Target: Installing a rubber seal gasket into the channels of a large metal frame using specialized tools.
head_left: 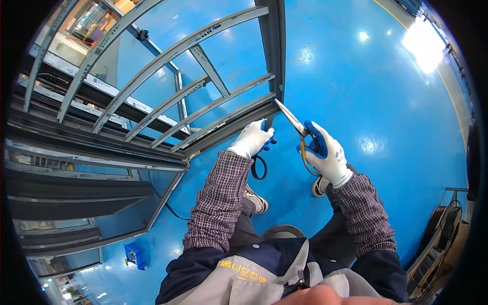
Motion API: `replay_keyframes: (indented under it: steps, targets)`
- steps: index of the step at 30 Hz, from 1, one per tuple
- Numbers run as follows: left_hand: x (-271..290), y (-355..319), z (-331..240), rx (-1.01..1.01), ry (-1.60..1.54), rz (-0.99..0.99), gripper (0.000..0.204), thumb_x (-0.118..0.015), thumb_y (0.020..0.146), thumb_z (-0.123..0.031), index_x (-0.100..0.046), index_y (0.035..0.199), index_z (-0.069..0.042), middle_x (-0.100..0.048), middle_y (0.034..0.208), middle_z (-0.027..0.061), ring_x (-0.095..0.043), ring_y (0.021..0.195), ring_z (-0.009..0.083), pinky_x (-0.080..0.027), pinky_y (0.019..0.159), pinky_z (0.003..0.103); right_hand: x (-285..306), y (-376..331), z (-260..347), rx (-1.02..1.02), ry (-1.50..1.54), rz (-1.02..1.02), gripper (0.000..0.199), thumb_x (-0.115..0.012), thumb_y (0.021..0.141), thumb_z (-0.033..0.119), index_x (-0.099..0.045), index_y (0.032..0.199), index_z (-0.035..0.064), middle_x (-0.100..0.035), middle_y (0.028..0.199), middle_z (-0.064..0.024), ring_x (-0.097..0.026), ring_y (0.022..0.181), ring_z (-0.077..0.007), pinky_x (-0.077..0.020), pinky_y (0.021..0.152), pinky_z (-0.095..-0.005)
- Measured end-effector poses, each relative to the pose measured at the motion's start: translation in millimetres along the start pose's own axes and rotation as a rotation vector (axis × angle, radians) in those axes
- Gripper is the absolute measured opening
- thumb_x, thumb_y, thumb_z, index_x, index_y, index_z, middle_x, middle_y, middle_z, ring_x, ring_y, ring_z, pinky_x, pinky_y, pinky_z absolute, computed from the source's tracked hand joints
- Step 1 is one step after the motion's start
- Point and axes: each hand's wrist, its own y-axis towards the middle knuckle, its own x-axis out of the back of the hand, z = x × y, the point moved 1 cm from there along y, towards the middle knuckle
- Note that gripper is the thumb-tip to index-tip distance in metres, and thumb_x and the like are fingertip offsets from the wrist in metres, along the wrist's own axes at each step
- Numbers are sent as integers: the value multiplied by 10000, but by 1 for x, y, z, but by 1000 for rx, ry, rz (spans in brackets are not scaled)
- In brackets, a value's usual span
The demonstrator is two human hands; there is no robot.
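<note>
My right hand (328,155), in a white glove with blue palm coating, grips a pair of scissors (291,117) by its gold-coloured handles. The silver blades point up and left, and their tip is close to the corner of a dark grey metal frame (276,48). My left hand (252,140), gloved the same way, is closed around a black rubber strip (261,173). One short end of it sticks up above the fingers, while a loop hangs below the hand. Whether the blades touch the frame, I cannot tell.
Grey slats with printed film (175,51) cross the large frame. More dark frames (76,195) are stacked at left. A small blue box (135,255) sits on the glossy blue floor (371,91). Coils of black strip (438,231) stand on a rack at lower right.
</note>
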Motion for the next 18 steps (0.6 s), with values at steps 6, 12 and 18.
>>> replay_keyframes:
  steps: [6, 12, 18]
  targets:
    - [2, 6, 4, -38, 51, 32, 278, -485, 964, -238, -563, 1161, -59, -668, 881, 26, -555, 669, 79, -471, 635, 218, -6, 1, -12, 276, -254, -14, 597, -661, 808, 276, -456, 1319, 45, -645, 1093, -167, -655, 922, -309, -527, 790, -360]
    - [3, 5, 8, -66, -71, 2, 333, -501, 946, -207, -535, 1228, -32, -690, 876, 63, -581, 650, 107, -478, 605, 229, -9, 4, -20, -290, -634, 477, 606, -671, 805, 263, -443, 1329, 62, -651, 1092, -166, -660, 916, -306, -527, 784, -351]
    - [4, 5, 9, -56, -43, -10, 275, -504, 948, -201, -552, 1161, -34, -681, 886, 66, -584, 667, 115, -480, 617, 231, -8, 3, -9, -171, -474, 235, 620, -671, 808, 290, -426, 1330, 63, -652, 1089, -171, -668, 902, -309, -544, 769, -348]
